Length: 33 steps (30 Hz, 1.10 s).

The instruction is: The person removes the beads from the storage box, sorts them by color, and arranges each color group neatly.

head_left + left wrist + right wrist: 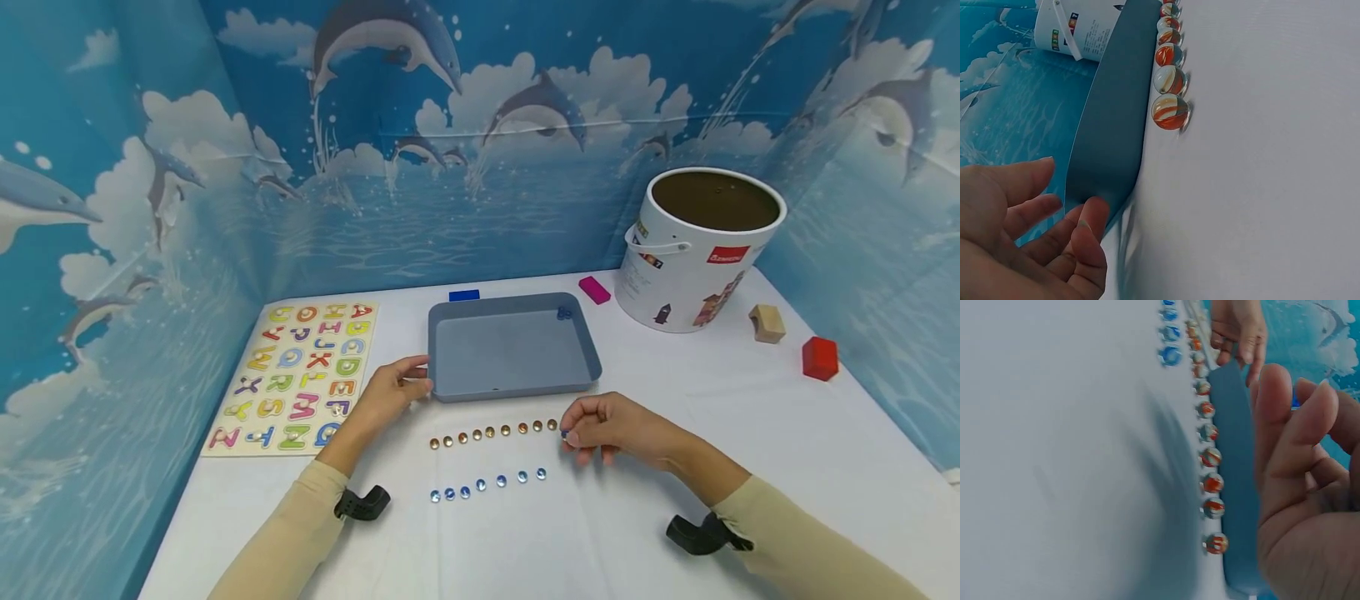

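Observation:
My right hand (618,429) pinches a small blue marble (565,434) between thumb and fingertips, at the right end of a row of orange-swirled marbles (490,432). In the right wrist view the fingers hide most of that blue marble (1295,400). Nearer to me runs a second row, of blue marbles (481,485). My left hand (390,396) is at the left side of a shallow grey tray (468,390), its relaxed fingertips right at the tray wall (1110,144). A few blue marbles (564,313) lie in the tray's far right corner.
A wooden alphabet puzzle board (258,406) lies at the left. Behind the tray are a blue block (464,295) and a magenta block (594,290). A white bucket (686,275) stands back right, near a wooden arch block (767,323) and a red block (820,358).

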{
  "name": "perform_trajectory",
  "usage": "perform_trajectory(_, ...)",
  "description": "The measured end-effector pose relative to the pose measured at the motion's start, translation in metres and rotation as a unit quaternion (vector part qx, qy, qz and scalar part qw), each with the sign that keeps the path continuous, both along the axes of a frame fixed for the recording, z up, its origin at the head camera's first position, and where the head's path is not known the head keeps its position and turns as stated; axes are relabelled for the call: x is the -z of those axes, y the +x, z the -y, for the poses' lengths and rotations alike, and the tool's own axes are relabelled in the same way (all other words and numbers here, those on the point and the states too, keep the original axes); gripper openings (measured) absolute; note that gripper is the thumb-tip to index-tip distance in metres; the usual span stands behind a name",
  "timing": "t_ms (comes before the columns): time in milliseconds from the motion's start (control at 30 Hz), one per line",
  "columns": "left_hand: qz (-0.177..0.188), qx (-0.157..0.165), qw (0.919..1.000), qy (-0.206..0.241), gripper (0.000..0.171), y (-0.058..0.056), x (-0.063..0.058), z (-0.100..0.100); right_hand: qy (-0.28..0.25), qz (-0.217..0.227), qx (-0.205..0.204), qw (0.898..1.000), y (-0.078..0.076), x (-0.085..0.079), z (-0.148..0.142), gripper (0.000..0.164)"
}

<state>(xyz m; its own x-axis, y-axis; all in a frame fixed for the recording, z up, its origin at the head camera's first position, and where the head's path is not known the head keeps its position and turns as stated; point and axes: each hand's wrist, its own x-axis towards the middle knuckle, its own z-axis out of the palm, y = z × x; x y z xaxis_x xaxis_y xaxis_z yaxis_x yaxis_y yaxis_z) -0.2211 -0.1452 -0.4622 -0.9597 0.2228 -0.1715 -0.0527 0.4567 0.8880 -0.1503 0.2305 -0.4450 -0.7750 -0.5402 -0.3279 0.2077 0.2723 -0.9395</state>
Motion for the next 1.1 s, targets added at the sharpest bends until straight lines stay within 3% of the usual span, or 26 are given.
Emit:
perform_trajectory(167,-0.002,-0.004,1.0000,-0.002,0.049,0.000,-0.001,-0.001,0.086,-0.060,-0.032,0.994,0.013,0.008,0.012,0.014)
perform_trajectory(400,0.003,-0.007,0.9999,-0.009,0.049,-0.001,-0.002,-0.001,0.167,-0.184,-0.029,0.968,0.020,0.020,0.025,0.008)
perform_trajectory(967,0.001,-0.005,1.0000,-0.001,0.050,0.000,-0.001,-0.002,0.181,-0.194,-0.034,0.964,0.022,0.018,0.025,0.007)
perform_trajectory(1100,-0.002,-0.006,1.0000,0.001,0.050,0.000,0.000,-0.002,0.192,-0.201,-0.041,0.960,0.013,0.001,0.021,0.010)
